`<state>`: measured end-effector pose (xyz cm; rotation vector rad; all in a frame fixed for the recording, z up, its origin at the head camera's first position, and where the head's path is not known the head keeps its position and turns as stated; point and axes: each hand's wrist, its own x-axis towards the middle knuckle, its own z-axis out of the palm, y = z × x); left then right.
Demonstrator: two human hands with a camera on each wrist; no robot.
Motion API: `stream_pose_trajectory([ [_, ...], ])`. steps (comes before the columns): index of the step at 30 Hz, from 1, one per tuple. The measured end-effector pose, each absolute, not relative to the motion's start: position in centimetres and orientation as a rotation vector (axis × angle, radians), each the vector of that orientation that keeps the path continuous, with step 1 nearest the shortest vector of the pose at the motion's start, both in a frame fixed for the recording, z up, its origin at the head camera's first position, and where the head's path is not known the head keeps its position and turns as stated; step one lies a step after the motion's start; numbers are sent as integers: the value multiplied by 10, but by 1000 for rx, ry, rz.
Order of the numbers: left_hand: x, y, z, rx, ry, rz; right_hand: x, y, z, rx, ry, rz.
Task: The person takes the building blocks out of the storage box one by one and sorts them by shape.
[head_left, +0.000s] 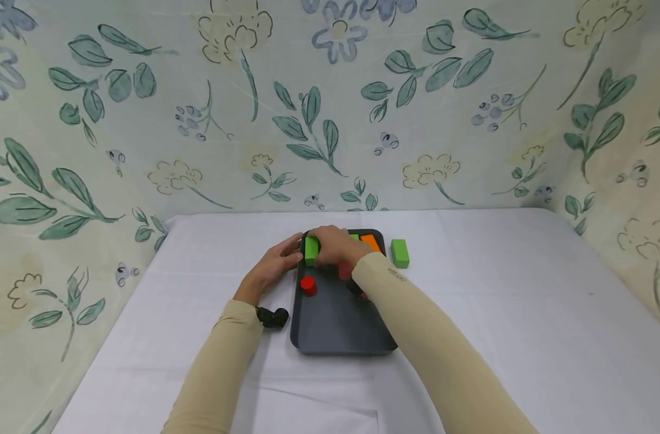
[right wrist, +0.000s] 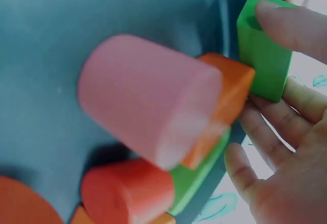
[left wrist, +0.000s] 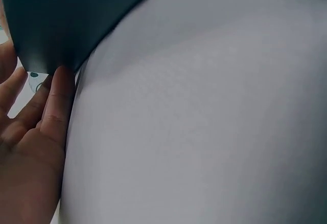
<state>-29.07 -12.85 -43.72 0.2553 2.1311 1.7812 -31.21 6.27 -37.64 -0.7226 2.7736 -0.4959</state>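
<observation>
A dark tray (head_left: 340,331) lies on the white cloth with coloured blocks in its far part. At its far left corner my right hand (head_left: 335,244) pinches a green rectangular block (head_left: 310,250) between thumb and fingers; the right wrist view shows this green block (right wrist: 265,55) upright by the tray wall. My left hand (head_left: 275,262) touches the outside of the tray's left wall near that corner. In the left wrist view its fingers (left wrist: 59,106) lie fairly straight against the tray (left wrist: 56,24). A red cylinder (head_left: 308,286) stands in the tray just nearer than the green block.
In the right wrist view a pink cylinder (right wrist: 143,96), an orange block (right wrist: 237,81) and another red cylinder (right wrist: 127,188) sit close together. Another green block (head_left: 399,253) lies on the cloth right of the tray. My right forearm (head_left: 422,319) covers part of the tray's right side.
</observation>
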Motion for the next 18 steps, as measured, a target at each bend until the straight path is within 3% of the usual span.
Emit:
stream_pose_trajectory([
  [18, -289, -125, -436, 187, 2168, 1748, -304, 116, -339, -883, 2738, -639],
])
